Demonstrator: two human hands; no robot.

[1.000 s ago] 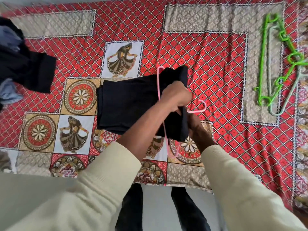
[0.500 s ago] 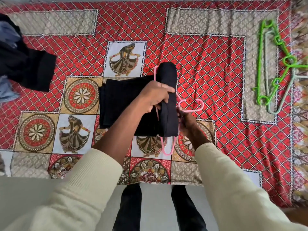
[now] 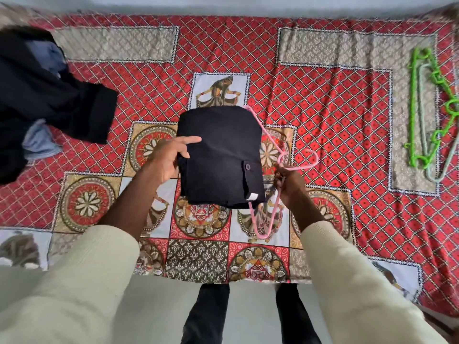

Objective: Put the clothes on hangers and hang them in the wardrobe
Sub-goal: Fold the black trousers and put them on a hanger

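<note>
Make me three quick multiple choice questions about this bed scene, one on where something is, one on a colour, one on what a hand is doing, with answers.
1. Where do the spare hangers lie?
A. at the bed's right side
B. on the floor
C. on the pile of clothes

2. What colour is the hanger that carries the folded black trousers?
A. green
B. pink
C. white

3. What is the right hand doing?
A. lying flat on the bedsheet
B. hanging idle
C. gripping the hanger near its hook

Answers:
1 A, the spare hangers rest on the bedsheet at far right.
2 B, its pink frame shows beside the trousers.
3 C, its fingers curl round the pink frame below the hook.
</note>
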